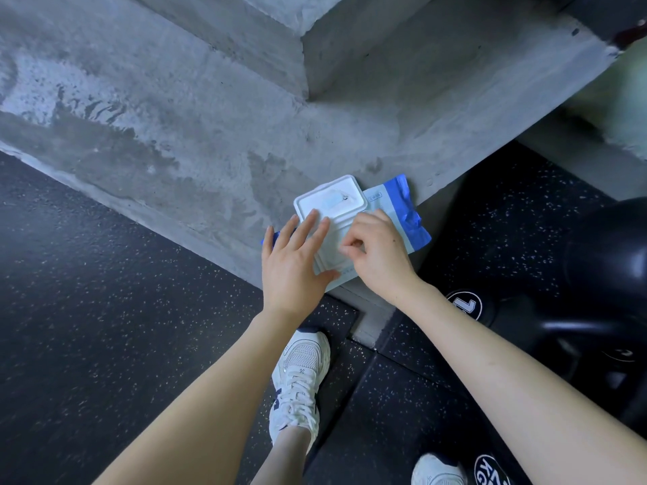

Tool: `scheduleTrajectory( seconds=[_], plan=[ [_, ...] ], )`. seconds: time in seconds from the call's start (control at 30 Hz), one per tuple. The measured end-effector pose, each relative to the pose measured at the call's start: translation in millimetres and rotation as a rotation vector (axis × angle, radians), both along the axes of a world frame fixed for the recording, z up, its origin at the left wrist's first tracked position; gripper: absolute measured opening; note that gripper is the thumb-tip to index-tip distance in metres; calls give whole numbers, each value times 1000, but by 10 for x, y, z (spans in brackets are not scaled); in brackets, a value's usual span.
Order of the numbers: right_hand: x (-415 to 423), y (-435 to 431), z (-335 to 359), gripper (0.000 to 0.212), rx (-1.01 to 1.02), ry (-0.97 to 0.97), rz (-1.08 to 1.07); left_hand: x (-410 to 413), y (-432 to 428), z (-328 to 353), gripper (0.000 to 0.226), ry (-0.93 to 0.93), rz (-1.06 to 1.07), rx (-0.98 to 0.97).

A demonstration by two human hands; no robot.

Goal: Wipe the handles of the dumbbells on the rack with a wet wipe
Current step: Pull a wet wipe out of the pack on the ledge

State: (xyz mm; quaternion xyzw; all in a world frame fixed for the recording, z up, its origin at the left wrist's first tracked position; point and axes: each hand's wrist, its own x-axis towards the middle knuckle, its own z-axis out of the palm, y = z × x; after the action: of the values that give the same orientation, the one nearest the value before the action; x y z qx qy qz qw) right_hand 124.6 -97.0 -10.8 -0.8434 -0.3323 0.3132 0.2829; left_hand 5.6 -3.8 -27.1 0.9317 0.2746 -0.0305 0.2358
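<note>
Wet-wipe pack [394, 213], lid [329, 201] flipped up: left hand [294, 264] presses flat, right hand [378, 250] pinches its opening.

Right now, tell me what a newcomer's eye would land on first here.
The blue-and-white wet wipe pack, its lid flipped open, lies mid-frame at the near edge of the concrete ledge. The left hand presses flat on it while the right hand pinches at its opening. Black dumbbells loom at the right edge, with a white sneaker below.

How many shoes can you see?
2. One shoe is in the middle, low down, on the dark floor. The other shoe is at the bottom edge, to the right, partly cut off.
</note>
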Motion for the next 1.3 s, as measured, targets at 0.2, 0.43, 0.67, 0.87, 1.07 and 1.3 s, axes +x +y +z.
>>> scheduleTrajectory(
  seconds=[0.2, 0.43, 0.67, 0.87, 1.07, 1.3],
  plan=[
    [162, -163, 323, 15, 124, 571, -480, 80, 10, 41, 87, 32, -12, 23],
    [283, -438, 700, 7, 322, 1110, -1004, 240, -31, 139, 88, 129, -22, -29],
    [81, -558, 1275, 13, 291, 1199, -1143, 443, -232, 1229, 40, 35, 384, -692],
    [-90, -789, 2329, 14, 222, 1088, -1126, 540, -516, 2482, 18, -50, 636, -1247],
    [-223, -1230, 3949, 24, 172, 853, -978, 569, -760, 3833, 11, 98, 464, -1233],
    [-523, -1813, 5409, 19, 191, 545, -1163, 699, -1092, 5304, 9, 378, 73, -1254]
  ],
)
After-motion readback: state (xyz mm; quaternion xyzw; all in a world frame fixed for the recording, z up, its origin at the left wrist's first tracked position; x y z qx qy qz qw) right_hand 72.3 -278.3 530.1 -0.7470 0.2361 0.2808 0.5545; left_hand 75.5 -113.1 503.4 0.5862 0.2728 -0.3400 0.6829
